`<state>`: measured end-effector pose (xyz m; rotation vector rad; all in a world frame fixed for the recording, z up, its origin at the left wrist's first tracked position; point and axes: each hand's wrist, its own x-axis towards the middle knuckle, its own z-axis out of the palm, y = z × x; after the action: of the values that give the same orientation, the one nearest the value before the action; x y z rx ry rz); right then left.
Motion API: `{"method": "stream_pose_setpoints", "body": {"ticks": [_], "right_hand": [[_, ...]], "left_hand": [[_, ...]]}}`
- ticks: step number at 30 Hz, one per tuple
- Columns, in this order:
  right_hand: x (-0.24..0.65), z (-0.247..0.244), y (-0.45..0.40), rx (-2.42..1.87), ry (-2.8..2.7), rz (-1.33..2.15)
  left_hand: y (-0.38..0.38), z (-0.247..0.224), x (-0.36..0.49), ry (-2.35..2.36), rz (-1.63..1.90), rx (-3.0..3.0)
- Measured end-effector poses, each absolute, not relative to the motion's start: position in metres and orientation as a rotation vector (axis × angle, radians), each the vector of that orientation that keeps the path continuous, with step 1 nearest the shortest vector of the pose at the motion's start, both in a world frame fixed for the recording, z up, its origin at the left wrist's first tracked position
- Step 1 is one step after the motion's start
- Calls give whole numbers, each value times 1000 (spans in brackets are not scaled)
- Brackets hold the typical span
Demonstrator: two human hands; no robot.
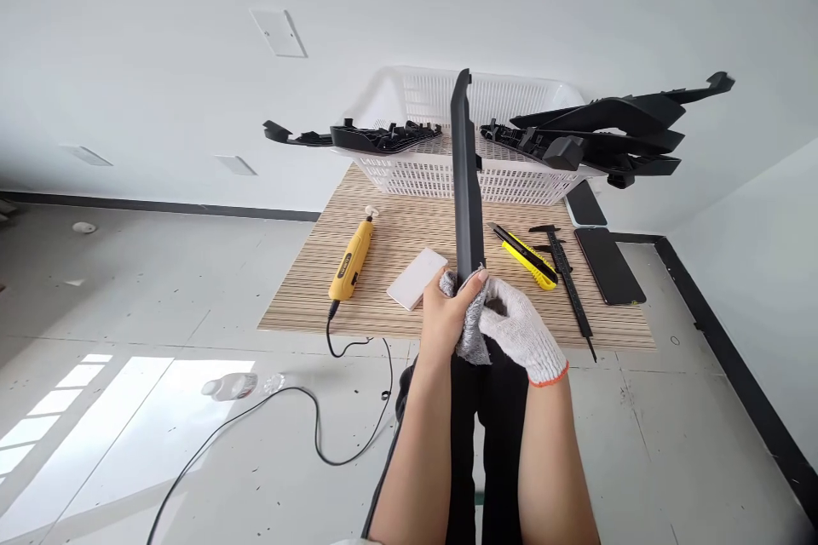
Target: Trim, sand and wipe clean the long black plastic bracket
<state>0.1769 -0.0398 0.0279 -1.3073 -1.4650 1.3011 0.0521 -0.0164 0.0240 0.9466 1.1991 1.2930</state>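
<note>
A long black plastic trim piece [468,196] stands nearly upright over the table, its near end wrapped in a grey cloth [474,336]. My bare left hand [446,311] is closed around the cloth and that end of the piece, thumb on top. On my right hand [521,330] is a white knitted glove with an orange cuff. Its fingers are bent against the right side of the cloth, and the fingertips are partly hidden there. A white flat block [417,278] lies just left of my left hand.
Behind stands a white basket [409,174] with black trim parts [594,128] across it. On the striped table [307,272] lie a yellow rotary tool [353,260], a yellow cutter [527,257], a black caliper [568,281] and two phones [609,266]. A cable crosses the floor.
</note>
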Motion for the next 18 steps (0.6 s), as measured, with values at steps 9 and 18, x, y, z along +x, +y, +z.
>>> {"method": "stream_pose_setpoints", "body": {"ticks": [9,18], "right_hand": [[175,27,-42,-1340,-1356,1318],[175,30,-42,-1328,-1373,1337]], "left_hand": [[-16,18,46,1169,1279,997],[-18,21,50,1209,1295,1003]]}}
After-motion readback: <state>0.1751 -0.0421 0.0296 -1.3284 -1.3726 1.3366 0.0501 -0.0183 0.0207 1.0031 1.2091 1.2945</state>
